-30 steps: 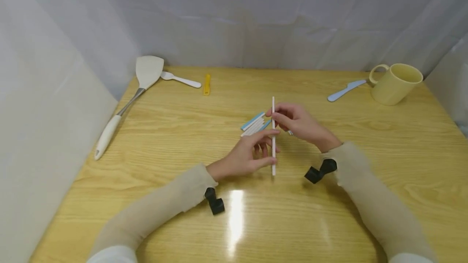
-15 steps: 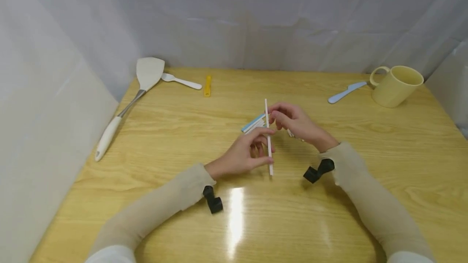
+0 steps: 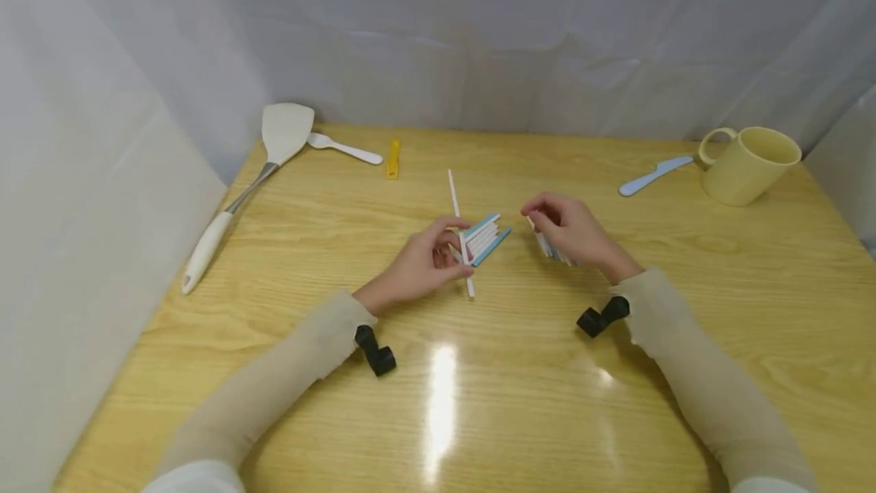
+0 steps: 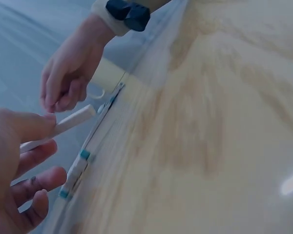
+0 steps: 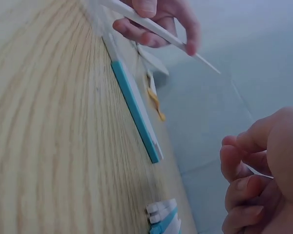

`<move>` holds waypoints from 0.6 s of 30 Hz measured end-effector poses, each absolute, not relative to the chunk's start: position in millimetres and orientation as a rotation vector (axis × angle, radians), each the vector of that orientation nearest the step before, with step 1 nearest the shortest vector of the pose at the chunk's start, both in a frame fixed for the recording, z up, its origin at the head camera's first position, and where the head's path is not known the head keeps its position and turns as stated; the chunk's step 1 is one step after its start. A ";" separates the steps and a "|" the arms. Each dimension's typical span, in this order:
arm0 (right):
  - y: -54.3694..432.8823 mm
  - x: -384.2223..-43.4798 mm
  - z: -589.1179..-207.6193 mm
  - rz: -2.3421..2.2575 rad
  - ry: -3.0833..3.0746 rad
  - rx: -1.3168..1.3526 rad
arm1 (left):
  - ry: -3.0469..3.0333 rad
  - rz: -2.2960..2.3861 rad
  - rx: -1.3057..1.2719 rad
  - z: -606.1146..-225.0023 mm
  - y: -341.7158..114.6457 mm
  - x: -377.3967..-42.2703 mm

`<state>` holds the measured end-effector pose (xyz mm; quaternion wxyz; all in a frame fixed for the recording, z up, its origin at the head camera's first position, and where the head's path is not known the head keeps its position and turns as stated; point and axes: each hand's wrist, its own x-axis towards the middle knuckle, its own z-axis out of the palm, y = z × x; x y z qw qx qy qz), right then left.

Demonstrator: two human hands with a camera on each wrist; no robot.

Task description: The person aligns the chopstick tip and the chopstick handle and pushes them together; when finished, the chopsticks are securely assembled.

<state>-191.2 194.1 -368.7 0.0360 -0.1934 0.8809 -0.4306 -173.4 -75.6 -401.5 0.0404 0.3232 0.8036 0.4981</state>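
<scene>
My left hand (image 3: 419, 265) pinches a long, thin white stick (image 3: 455, 192) between thumb and fingers, its lower end pointing toward me. Just behind that hand, on the table, a bundle of shorter white and blue sticks (image 3: 491, 238) lies side by side and slanted. My right hand (image 3: 580, 230) hovers to the right with curled fingers, thumb and index tips together. In the right wrist view a thin pale line shows between its fingers (image 5: 244, 183); what it is I cannot tell. Beneath this hand lies a second cluster of white and blue sticks (image 5: 163, 217), partly hidden in the head view.
On the wooden table (image 3: 328, 402), a white-headed turner (image 3: 287, 128) and a white fork (image 3: 345, 149) lie at the back left. A small yellow object (image 3: 393, 160) is close by. At the back right are a pale blue knife (image 3: 655, 176) and a yellow mug (image 3: 739, 173).
Both hands were close together at the white stick. My left hand has carried it left and tilted it; my right hand has come away from it, and both stick groups show more.
</scene>
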 end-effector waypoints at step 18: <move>205.4 -202.1 -378.8 -1.205 2.734 -0.601 | 2.543 1.511 0.906 -412.7 -155.4 -202.6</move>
